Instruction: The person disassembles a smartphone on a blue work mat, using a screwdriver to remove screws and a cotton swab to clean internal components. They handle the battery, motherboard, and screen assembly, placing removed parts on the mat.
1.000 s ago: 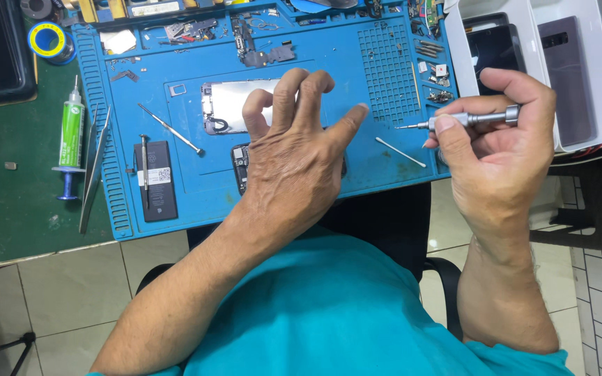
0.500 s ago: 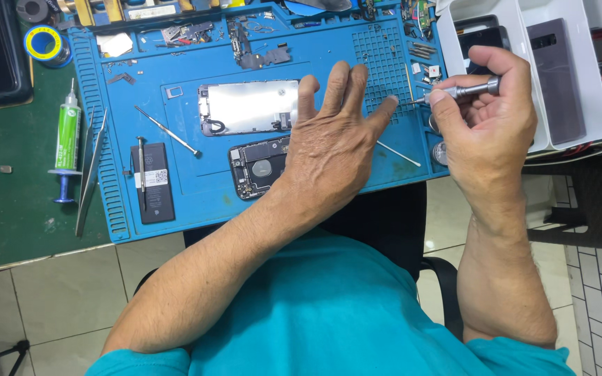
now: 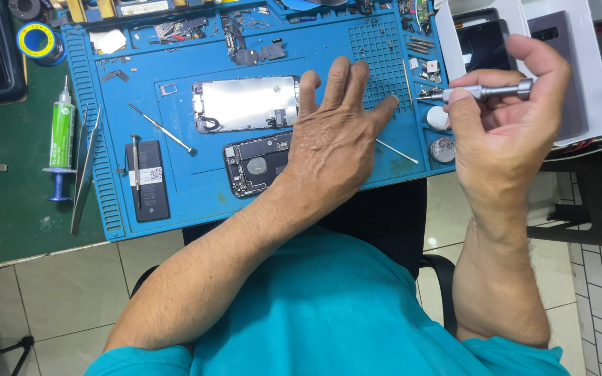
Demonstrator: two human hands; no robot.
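Left hand (image 3: 339,139), fingers spread flat, has shifted right across the blue repair mat (image 3: 196,202), uncovering the opened phone chassis (image 3: 256,163) and screen assembly (image 3: 245,103). Right hand (image 3: 506,115) grips a precision screwdriver (image 3: 485,91), tip now nearer the grid compartment (image 3: 384,59).

Bare blue mat (image 3: 196,195) lies open between the black battery (image 3: 152,179) and the opened phone body (image 3: 256,164). Above, the silver screen plate (image 3: 245,103) blocks the middle. Loose screwdrivers (image 3: 161,128) and small parts crowd the mat's top edge.
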